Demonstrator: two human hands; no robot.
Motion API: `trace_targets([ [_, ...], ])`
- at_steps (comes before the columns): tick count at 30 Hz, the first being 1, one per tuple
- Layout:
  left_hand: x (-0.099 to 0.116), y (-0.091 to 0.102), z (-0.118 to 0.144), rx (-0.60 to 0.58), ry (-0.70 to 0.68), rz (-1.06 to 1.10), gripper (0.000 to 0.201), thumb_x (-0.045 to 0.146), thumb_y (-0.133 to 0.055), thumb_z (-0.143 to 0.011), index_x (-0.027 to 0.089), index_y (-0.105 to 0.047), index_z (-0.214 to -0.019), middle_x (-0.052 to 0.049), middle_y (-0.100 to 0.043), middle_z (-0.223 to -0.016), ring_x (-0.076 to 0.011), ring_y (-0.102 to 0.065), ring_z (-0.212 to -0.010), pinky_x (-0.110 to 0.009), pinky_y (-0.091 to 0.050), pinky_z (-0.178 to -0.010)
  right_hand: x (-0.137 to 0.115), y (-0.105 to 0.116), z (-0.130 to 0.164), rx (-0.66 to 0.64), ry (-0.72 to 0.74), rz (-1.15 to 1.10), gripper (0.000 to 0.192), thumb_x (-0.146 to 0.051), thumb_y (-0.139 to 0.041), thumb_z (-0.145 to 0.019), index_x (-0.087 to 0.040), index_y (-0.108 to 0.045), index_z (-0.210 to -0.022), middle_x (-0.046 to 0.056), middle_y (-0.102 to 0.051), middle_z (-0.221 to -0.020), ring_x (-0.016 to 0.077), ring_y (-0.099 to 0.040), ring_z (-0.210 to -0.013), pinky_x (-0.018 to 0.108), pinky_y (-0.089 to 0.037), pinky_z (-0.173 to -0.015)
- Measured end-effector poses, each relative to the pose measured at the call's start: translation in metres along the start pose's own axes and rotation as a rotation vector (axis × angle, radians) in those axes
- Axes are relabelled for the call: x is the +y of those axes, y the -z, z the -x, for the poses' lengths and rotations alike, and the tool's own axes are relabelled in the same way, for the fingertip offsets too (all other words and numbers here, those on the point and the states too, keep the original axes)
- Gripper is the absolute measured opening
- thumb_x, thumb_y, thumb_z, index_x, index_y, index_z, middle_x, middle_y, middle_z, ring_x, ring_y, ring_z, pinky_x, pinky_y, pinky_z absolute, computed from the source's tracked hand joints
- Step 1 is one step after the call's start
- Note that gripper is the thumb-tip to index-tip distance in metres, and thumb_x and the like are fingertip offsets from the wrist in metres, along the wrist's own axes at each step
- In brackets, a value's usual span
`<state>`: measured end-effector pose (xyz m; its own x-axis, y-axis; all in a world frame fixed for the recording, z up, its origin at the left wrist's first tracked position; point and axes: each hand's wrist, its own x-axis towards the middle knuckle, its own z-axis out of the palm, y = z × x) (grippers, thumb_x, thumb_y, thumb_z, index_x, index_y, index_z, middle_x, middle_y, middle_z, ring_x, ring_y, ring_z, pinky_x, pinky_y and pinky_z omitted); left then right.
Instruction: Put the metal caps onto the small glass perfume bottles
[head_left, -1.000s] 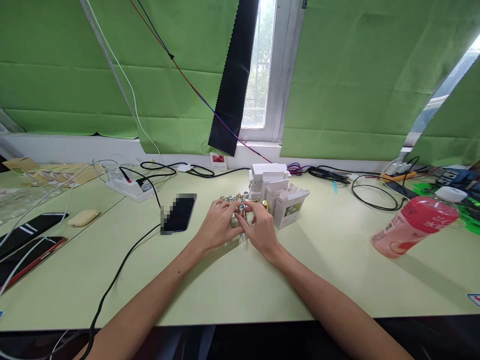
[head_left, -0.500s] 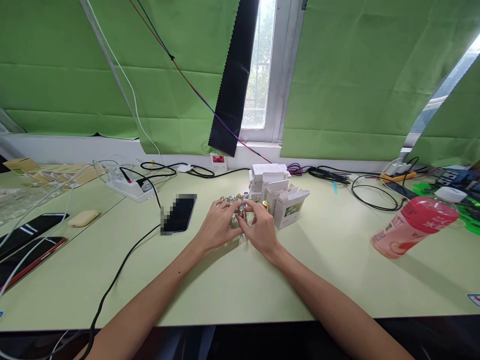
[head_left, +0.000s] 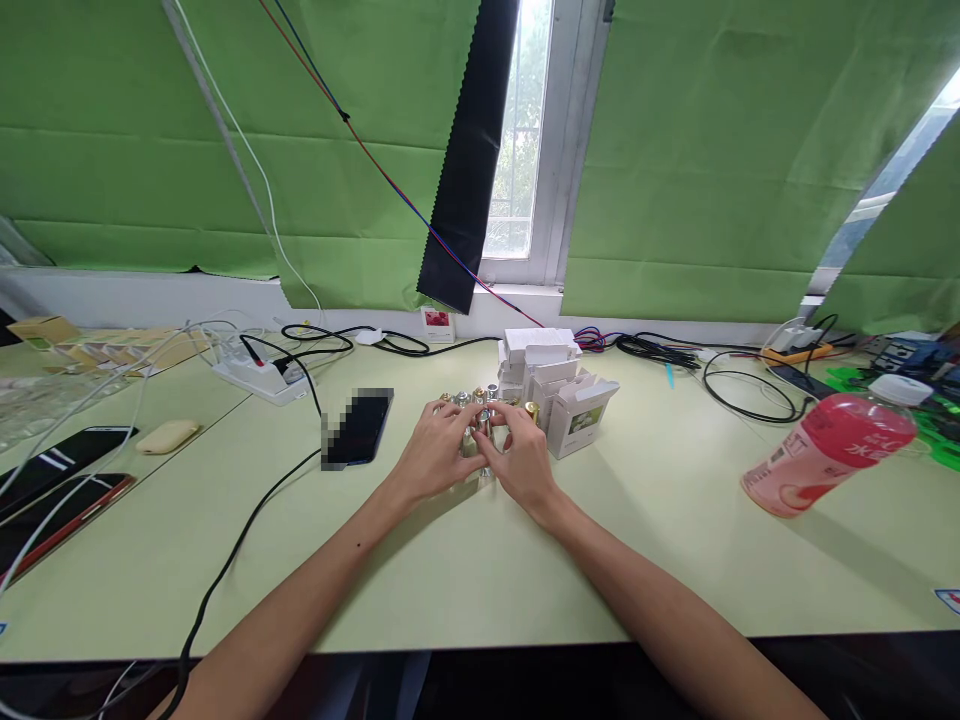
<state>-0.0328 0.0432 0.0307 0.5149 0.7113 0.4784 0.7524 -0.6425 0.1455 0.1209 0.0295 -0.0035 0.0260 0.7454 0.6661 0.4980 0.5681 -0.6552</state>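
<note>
Small clear bottles with shiny gold and silver caps stand upright in a tight cluster on the table. My left hand curves round the cluster's left side, its fingertips and thumb meeting at a silver-capped small bottle. From the right, my right hand closes on that same bottle with thumb and forefinger. A gold-capped small bottle shows just beyond the right knuckles. My fingers hide the lower parts of most bottles.
White cartons stand right behind my right hand. Left of my hands lies a dark phone, near a black cable and a power strip. A pink drink bottle stands at the right. More phones lie far left.
</note>
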Motion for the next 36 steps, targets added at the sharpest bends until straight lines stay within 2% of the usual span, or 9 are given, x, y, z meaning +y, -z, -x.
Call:
trace_targets([
  [6,0.001,0.0014,-0.0004,-0.001,-0.002,0.012,0.045,0.033,-0.061,-0.081,0.02,-0.053,-0.123,-0.008,-0.07,-0.101,-0.027,-0.063,-0.097,-0.048,-0.039,-0.102,-0.0014,0.0003,-0.0003,0.008,-0.001,-0.005,0.033,-0.021,-0.069,-0.083,-0.019,-0.063,-0.115,0.005,-0.07,-0.092,0.0197,-0.067,-0.09,0.029,-0.054,-0.067],
  [16,0.0015,0.0029,-0.0005,-0.011,-0.005,0.0,0.048,0.029,-0.064,-0.077,0.022,-0.053,-0.124,-0.006,-0.07,-0.099,-0.027,-0.063,-0.095,-0.047,-0.039,-0.102,0.0016,-0.0021,0.001,0.025,-0.002,-0.039,0.039,-0.02,-0.067,-0.082,-0.021,-0.061,-0.121,0.007,-0.07,-0.107,0.0199,-0.067,-0.096,0.028,-0.056,-0.068],
  [36,0.0018,0.0019,-0.0002,-0.007,-0.01,0.011,0.047,0.028,-0.061,-0.078,0.023,-0.052,-0.124,-0.006,-0.071,-0.102,-0.0268,-0.063,-0.097,-0.047,-0.039,-0.101,0.0039,-0.0031,0.0004,0.027,0.026,-0.064,0.035,-0.021,-0.069,-0.083,-0.02,-0.061,-0.117,0.005,-0.07,-0.095,0.0201,-0.066,-0.091,0.031,-0.055,-0.07],
])
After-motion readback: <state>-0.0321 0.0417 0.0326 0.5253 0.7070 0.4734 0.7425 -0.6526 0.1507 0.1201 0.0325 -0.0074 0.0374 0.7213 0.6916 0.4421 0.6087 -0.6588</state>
